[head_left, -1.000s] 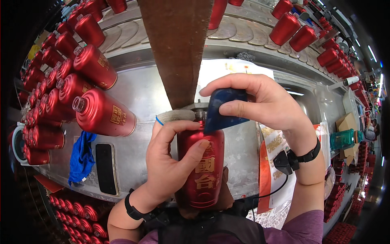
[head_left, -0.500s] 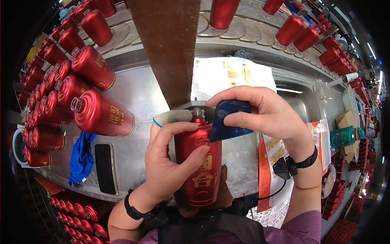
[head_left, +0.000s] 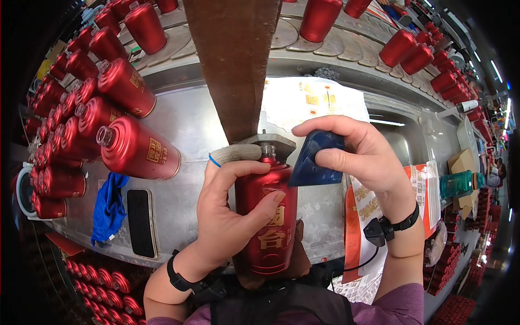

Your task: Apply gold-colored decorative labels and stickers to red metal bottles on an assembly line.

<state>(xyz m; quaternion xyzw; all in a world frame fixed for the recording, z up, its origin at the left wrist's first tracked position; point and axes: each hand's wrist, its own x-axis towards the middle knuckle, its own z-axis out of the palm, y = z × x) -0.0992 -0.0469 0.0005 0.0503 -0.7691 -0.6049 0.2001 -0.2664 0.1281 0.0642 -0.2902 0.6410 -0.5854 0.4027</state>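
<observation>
A red metallic bottle (head_left: 264, 216) with gold characters and a clear glass neck lies in front of me, its neck pointing away. My left hand (head_left: 232, 208) is wrapped round its upper left side, thumb across the front. A grey knitted finger cover with a blue edge (head_left: 236, 156) sits on one finger beside the neck. My right hand (head_left: 360, 154) pinches a dark blue flat scraper (head_left: 319, 162) between thumb and fingers. Its lower left corner is close to the bottle's right shoulder; I cannot tell whether they touch.
A brown post (head_left: 233, 65) rises behind the bottle. Several red bottles (head_left: 138, 149) stand at left, with a blue cloth (head_left: 110, 208) and a phone (head_left: 141, 223). Behind are a printed sheet (head_left: 314, 103) and a conveyor (head_left: 346, 51). Orange-and-white label sheets (head_left: 360, 233) lie at right.
My right hand and the scraper have shifted slightly right, away from the bottle's front. My left hand keeps its hold on the bottle. Bottles on the conveyor have shifted right in view.
</observation>
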